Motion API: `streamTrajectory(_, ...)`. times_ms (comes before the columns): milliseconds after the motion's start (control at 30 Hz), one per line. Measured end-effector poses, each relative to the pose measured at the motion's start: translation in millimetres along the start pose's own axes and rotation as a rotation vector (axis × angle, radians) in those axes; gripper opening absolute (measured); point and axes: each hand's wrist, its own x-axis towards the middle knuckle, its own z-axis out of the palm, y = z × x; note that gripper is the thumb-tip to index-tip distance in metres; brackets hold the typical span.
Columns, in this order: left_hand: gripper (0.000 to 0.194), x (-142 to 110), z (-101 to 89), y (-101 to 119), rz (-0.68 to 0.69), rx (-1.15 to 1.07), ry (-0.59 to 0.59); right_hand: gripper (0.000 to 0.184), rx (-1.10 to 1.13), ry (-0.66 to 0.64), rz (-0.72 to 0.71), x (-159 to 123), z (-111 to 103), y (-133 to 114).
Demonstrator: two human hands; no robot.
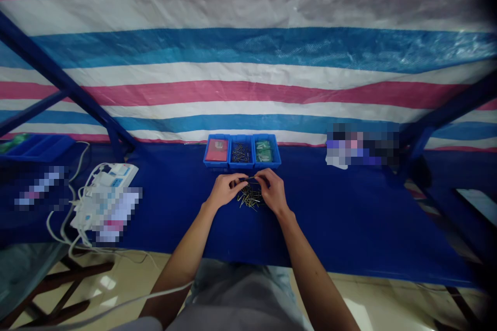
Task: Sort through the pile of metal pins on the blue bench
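My left hand (226, 189) and my right hand (272, 190) meet above the table, fingertips pinched. Between them runs a thin dark rod-like piece (250, 178), one end at each hand; its exact kind is too small to make out. Right below the fingers lies a loose pile of slim brass-coloured metal pieces (250, 197), like screws or pins, partly hidden by my hands. Just beyond stand three joined blue bins. A pink-red item fills the left bin (210, 164), dark slim metal pieces lie in the middle bin (241, 165), and green-and-clear items sit in the right bin (267, 164).
A white power strip (124, 173) with tangled cables lies on the blue table (330, 227) at left. Farther left is a blue tray (50, 147). Blue frame bars (73, 90) slant at both sides before a striped sheet (252, 46). A phone-like device (479, 204) lies far right.
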Motion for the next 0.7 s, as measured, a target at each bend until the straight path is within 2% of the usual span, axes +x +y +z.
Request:
streamTrajectory(300, 0.029, -0.1, -1.7, 6.9, 0.034, -0.038, 0.012, 0.018, -0.049, -0.078, -0.008, -2.5, 4.3, -8.1)
streamTrajectory(700, 0.025, 0.4, -0.7, 4.7, 0.055, 0.029, -0.031, 0.021, -0.083, -0.110, -0.063, -4.7, 10.4, -2.1)
